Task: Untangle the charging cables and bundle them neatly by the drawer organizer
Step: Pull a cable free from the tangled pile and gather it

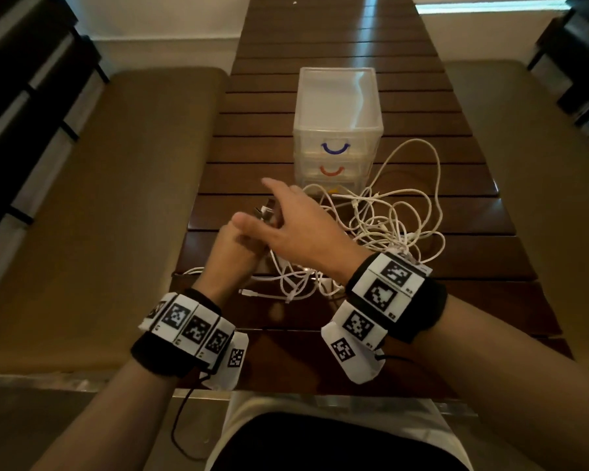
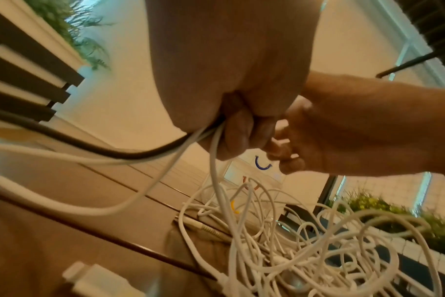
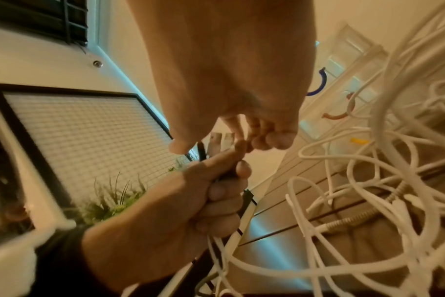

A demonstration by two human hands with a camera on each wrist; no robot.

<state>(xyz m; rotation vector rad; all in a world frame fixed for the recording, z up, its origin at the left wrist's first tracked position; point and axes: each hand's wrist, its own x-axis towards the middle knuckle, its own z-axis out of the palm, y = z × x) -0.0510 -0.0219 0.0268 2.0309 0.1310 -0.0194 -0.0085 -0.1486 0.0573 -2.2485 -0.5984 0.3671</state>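
Observation:
A clear three-drawer organizer [image 1: 337,107] with blue, red and yellow handles stands mid-table. A tangle of white charging cables [image 1: 391,226] sprawls in front of it and to its right. My left hand [image 1: 242,243] grips a bunch of cable strands in a fist, white ones plus a dark one [image 2: 130,154]; their plug ends [image 1: 264,212] stick up out of the fist. My right hand [image 1: 279,215] hovers over that fist with thumb and fingers spread, fingertips [image 3: 267,140] at the plug ends [image 3: 216,140], holding nothing that I can see. The left hand [image 3: 216,193] shows its curled fingers in the right wrist view.
The dark slatted wooden table [image 1: 320,45] runs away from me. Tan cushioned benches flank it on the left [image 1: 99,198] and right [image 1: 541,164]. A white plug [image 2: 97,281] lies near the table's front edge. Potted greenery [image 2: 394,211] sits beyond.

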